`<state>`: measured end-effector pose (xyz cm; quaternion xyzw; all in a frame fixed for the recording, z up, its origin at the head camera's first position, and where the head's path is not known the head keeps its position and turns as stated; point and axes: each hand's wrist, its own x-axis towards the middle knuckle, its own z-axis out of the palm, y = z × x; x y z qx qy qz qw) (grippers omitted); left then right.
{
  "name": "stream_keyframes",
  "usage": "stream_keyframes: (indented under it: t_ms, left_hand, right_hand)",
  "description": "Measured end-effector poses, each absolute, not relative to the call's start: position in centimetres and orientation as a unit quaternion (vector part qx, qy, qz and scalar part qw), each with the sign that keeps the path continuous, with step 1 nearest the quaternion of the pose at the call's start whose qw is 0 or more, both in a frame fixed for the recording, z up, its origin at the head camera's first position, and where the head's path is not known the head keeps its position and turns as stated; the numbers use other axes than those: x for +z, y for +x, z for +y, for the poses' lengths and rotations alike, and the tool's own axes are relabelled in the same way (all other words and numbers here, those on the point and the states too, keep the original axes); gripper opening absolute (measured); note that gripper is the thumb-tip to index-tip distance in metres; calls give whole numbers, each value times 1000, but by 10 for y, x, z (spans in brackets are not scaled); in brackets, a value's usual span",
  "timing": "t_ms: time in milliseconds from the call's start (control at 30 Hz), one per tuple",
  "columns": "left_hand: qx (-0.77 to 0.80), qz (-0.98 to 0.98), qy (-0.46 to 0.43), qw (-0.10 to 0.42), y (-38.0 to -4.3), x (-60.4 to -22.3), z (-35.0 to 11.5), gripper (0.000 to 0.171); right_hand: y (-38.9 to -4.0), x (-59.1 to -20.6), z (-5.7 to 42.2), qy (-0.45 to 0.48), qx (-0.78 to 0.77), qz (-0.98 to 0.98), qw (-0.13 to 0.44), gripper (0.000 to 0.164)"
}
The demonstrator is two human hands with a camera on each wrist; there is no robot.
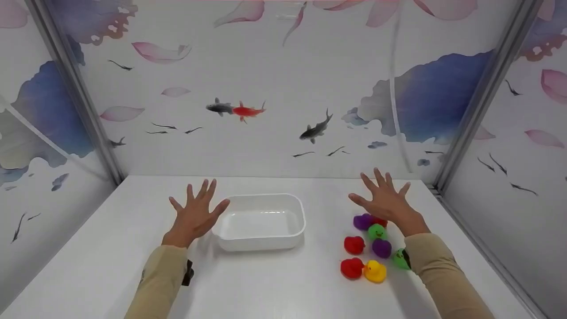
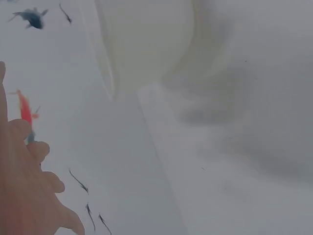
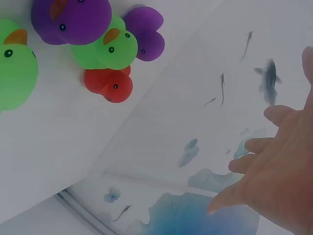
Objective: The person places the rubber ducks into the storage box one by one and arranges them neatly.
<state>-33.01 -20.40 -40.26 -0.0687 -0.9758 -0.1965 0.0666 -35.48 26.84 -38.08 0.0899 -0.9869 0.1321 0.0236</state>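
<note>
Hands: left hand (image 1: pixel 195 215) and right hand (image 1: pixel 386 200) spread flat, holding nothing.
Ducks (image 1: pixel 374 244): near tabletop's right edge; likely light, squashy; pinch bodies.
Tub (image 1: pixel 261 221): mid-tabletop.

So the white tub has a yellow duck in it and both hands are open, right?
Not quite. The tub holds nothing; the yellow duck sits on the table among the other ducks, as the head view shows. The left hand and right hand are indeed open.
</note>
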Motion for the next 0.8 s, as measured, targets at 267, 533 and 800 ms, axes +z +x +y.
stream_keyframes:
  t_ms: [267,533,800]
  left_hand:
    - [-272,-959,-74,33,-310,-408,-196,83]
    - [-383,-920,-71,41,-299,-413,-187,80]
    - [-471,-882,-17,30,-294,-430,-188,76]
  right_hand:
    - [-334,-381,277,112,191,-973,71,84]
    - [-312,-379,292,101,268,-956,70,76]
    - [-293,-391,319,91,367,-925,44,67]
